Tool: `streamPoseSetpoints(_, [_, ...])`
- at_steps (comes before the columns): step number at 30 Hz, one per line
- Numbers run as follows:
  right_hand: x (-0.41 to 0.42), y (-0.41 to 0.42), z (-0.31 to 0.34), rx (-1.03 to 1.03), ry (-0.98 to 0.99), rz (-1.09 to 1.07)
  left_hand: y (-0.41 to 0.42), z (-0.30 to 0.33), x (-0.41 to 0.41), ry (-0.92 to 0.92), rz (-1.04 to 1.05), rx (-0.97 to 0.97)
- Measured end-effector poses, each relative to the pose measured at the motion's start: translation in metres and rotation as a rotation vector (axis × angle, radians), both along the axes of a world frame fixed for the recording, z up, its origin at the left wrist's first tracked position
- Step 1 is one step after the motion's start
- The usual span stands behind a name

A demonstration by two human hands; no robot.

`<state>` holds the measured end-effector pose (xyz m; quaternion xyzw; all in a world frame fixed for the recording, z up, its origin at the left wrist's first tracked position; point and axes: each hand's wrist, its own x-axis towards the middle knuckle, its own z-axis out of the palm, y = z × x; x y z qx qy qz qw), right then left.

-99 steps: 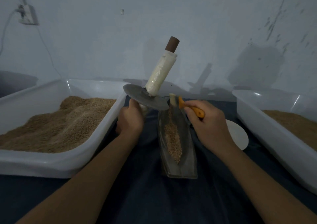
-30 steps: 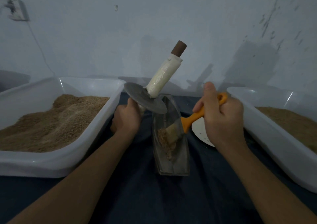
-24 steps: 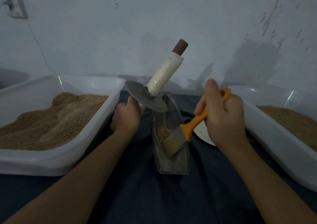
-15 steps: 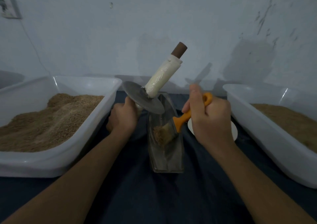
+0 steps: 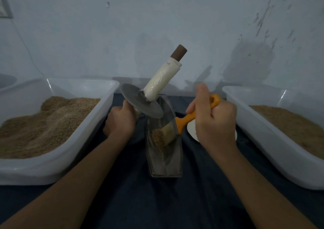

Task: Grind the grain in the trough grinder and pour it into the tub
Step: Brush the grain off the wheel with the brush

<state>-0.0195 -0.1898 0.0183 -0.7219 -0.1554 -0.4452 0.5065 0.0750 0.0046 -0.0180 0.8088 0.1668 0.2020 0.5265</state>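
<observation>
A narrow metal trough grinder lies lengthwise on the dark cloth between my arms. A small heap of grain sits in its middle. My right hand grips the orange handle of a brush, whose bristles press against the grain. My left hand holds the lower handle of the grinding wheel, lifted and tilted left of the trough, its white-wrapped upper handle pointing up and right. White tubs of grain stand at the left and at the right.
A white round plate lies on the cloth right of the trough, mostly behind my right hand. A grey wall rises close behind the tubs. Dark cloth covers the surface in front of the trough.
The brush went from the trough's far end to its middle, sweeping the spread grain into a small heap. My left hand kept the wheel raised throughout.
</observation>
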Motion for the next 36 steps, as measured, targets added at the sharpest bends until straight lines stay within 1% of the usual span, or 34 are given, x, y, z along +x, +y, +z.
streamPoseSetpoints(3, [-0.002,0.002,0.000,0.036,0.008,0.042,0.002,-0.002,0.002,-0.015,0.003,0.021])
streamPoseSetpoints(4, [-0.001,0.005,-0.003,0.012,0.025,0.044,0.002,-0.002,0.002,-0.015,-0.002,0.025])
streamPoseSetpoints(6, [0.003,0.008,-0.009,-0.047,0.051,0.022,0.000,-0.002,0.002,-0.017,-0.007,-0.029])
streamPoseSetpoints(8, [0.006,0.005,-0.009,-0.065,0.069,-0.002,-0.001,-0.002,0.001,-0.017,-0.002,-0.053])
streamPoseSetpoints(11, [0.005,-0.004,-0.003,0.005,0.064,0.005,-0.001,-0.001,0.000,-0.024,0.013,-0.022])
streamPoseSetpoints(13, [0.003,-0.002,-0.003,0.046,0.054,0.047,-0.001,-0.002,0.000,-0.026,0.008,-0.001])
streamPoseSetpoints(18, [0.005,0.005,-0.011,-0.016,0.098,0.028,-0.002,-0.004,-0.002,-0.024,-0.010,0.022])
streamPoseSetpoints(24, [0.003,-0.007,0.004,0.108,0.009,0.034,0.000,-0.004,0.003,-0.023,0.017,-0.005])
streamPoseSetpoints(30, [0.006,-0.025,0.006,0.226,0.111,0.015,0.004,-0.003,0.002,-0.059,0.065,0.021])
streamPoseSetpoints(36, [0.008,-0.050,0.010,0.230,0.151,-0.107,0.005,-0.005,0.003,-0.076,0.057,0.110])
